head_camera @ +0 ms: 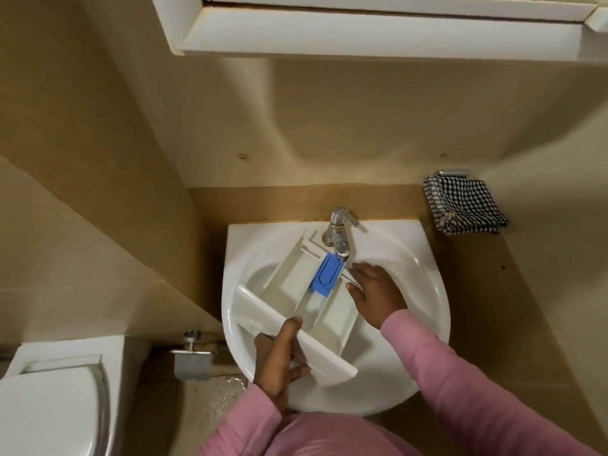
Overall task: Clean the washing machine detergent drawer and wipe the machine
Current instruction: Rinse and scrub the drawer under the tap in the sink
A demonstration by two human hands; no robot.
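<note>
Drawer [289, 278], white plastic, in round sink [418, 350]; left fingers [292, 325] gripping its front, right fingers [363, 270] flat

The drawer [289, 278] is off-white, with a bright blue insert [325, 276]. The sink [424, 291] is glossy white and the tap [339, 228] shiny silver. The cloth [464, 205] is checked black and white, with striped edges. Both sleeves [460, 373] are pink. The walls [329, 126] are tan, the cabinet [362, 34] and toilet [42, 406] white, and the paper holder [192, 360] grey metal.
</note>
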